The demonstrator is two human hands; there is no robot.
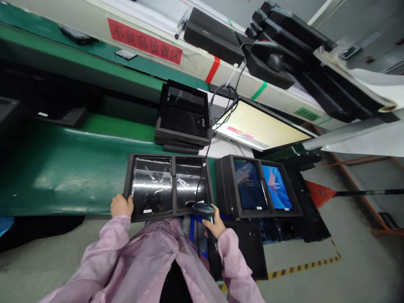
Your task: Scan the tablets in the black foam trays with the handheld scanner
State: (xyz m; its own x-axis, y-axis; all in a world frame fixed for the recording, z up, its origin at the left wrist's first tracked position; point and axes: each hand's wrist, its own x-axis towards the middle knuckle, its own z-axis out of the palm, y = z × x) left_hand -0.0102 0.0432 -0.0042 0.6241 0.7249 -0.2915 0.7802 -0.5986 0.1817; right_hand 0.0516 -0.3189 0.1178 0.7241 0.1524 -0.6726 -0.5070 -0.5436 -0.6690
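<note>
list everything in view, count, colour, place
bench: one, green, centre left
front tray: one, black, bench edge
front screens: two, dark, in front tray
scanner: one, dark, bottom centre
right trays: several, black, stacked right
lit screens: two, blue, in right trays
back trays: several, black, behind front tray
monitor: one, yellowish display, back right
cable: one, black, centre
red sign: one, red, upper left
left hand: one, pink-sleeved, on front tray
right hand: one, pink-sleeved, holding scanner

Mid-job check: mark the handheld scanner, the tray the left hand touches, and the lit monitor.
Handheld scanner [203, 208], head view: on its dark head.
Tray [174, 191], head view: on the divider between its two compartments.
Monitor [271, 126], head view: on its pale screen.
</note>
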